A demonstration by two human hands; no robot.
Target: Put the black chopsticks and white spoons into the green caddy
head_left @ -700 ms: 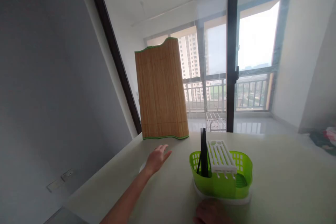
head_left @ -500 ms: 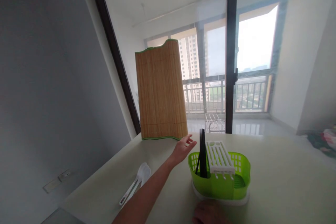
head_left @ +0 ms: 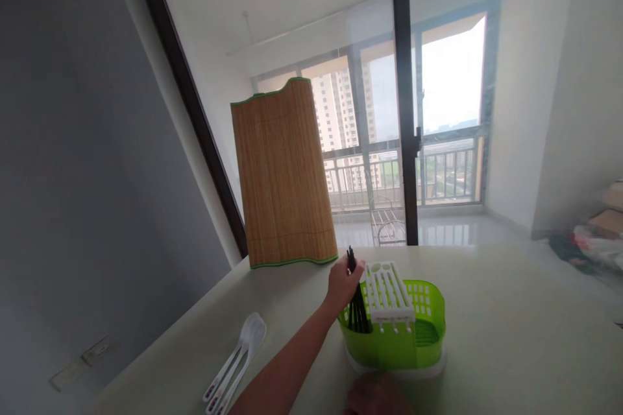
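My left hand (head_left: 343,282) is closed around a bundle of black chopsticks (head_left: 357,314) that stand in the left compartment of a green plastic cutlery basket (head_left: 423,347). A white slotted lid (head_left: 388,292) leans across the basket's top. My right hand (head_left: 374,395) rests on the table against the basket's white base at the near side, only partly in view. White plastic spoons (head_left: 237,360) lie on the table to the left of my forearm.
A bamboo mat (head_left: 280,175) with green edging stands upright at the far edge of the pale table (head_left: 511,337). Behind it are a dark-framed glass door and a balcony. A grey wall runs along the left. Bags lie at the far right.
My left hand moved right from near the spoons to the basket and closed on the chopsticks. The spoons came into view on the table. My view shifted slightly right.
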